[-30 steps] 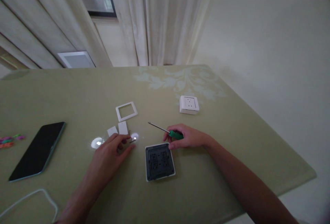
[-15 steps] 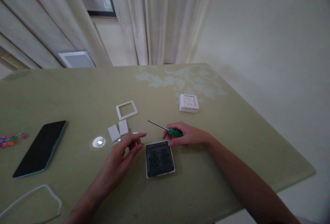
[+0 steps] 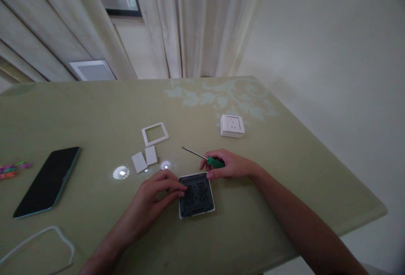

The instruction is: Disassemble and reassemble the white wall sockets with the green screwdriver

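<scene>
My right hand (image 3: 232, 166) is closed round the green handle of a screwdriver (image 3: 216, 163), its shaft pointing up and left above the table. My right thumb rests at the top right corner of a square wall-switch body (image 3: 199, 204), which lies with its dark inner side up and a white rim round it. My left hand (image 3: 155, 192) has its fingertips pinched together over the left part of that dark side. Whatever it pinches is too small or too hidden to name. Two white switch rockers (image 3: 139, 162) and a white frame (image 3: 155, 134) lie beyond my left hand.
A white socket box (image 3: 232, 126) stands toward the back right. At the left lie a dark tablet or phone (image 3: 47, 182), a white cable (image 3: 60, 235) and several small colourful pieces (image 3: 11, 170). The table's right edge (image 3: 319, 146) runs beside the wall.
My left hand has moved right and down, from beside the switch body to over it, and its fingers have come together. My right hand and the screwdriver have hardly moved.
</scene>
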Demonstrator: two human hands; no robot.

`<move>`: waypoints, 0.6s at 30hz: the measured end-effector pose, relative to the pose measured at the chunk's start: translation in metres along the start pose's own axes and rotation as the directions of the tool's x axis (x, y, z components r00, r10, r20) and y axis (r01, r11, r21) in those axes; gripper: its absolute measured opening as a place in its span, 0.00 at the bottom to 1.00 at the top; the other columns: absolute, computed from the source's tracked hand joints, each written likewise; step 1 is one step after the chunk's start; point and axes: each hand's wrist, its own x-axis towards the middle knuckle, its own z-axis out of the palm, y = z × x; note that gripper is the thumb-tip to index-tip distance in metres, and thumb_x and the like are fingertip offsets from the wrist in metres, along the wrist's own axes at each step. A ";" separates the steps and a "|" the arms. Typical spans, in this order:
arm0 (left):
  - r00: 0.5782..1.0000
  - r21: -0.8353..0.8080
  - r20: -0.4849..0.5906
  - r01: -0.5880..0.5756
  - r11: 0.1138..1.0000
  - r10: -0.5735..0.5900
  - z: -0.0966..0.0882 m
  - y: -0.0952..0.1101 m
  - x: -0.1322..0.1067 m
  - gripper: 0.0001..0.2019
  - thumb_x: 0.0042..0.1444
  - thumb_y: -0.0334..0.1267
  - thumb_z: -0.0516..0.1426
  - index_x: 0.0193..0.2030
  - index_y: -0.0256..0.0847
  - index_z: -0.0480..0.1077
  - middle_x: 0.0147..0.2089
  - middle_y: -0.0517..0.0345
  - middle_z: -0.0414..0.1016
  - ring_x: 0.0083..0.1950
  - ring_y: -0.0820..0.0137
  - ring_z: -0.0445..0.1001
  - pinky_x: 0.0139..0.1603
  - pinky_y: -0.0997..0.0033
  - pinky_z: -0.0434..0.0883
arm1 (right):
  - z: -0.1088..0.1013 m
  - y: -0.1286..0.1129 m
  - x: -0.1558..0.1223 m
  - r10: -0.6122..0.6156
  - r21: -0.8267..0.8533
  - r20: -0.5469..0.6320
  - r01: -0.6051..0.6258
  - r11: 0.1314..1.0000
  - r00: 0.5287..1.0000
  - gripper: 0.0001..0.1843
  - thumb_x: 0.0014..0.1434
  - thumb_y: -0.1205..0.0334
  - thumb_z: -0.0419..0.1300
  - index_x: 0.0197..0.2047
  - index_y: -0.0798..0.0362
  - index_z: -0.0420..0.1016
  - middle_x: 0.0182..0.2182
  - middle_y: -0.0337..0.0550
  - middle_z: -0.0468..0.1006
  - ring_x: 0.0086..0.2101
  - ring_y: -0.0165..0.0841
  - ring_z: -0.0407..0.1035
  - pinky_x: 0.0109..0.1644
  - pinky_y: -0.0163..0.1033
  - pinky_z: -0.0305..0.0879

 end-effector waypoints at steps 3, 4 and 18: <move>1.000 0.052 0.003 -0.020 0.998 0.020 -0.001 0.001 0.000 0.06 0.69 0.38 0.65 0.45 0.55 0.85 0.43 0.59 0.81 0.43 0.66 0.81 0.44 0.69 0.78 | 0.000 0.000 0.000 -0.009 0.000 0.002 0.009 1.000 1.000 0.24 0.59 0.45 0.75 0.51 0.53 0.83 0.39 0.40 0.81 0.38 0.33 0.74 0.43 0.37 0.70; 1.000 0.069 0.006 -0.027 0.997 0.027 -0.001 0.002 -0.001 0.06 0.69 0.38 0.65 0.46 0.55 0.85 0.43 0.58 0.81 0.43 0.66 0.81 0.44 0.69 0.78 | -0.001 0.000 0.000 -0.009 -0.002 0.003 0.009 1.000 1.000 0.24 0.59 0.45 0.75 0.51 0.53 0.83 0.38 0.40 0.81 0.37 0.33 0.74 0.43 0.37 0.69; 0.999 0.069 0.044 0.004 0.998 -0.007 0.003 0.004 -0.004 0.02 0.67 0.38 0.67 0.42 0.50 0.83 0.42 0.59 0.80 0.42 0.68 0.80 0.42 0.70 0.76 | -0.001 0.001 0.001 -0.021 -0.023 -0.003 0.021 1.000 1.000 0.24 0.60 0.45 0.75 0.52 0.53 0.84 0.39 0.40 0.80 0.39 0.34 0.74 0.44 0.38 0.70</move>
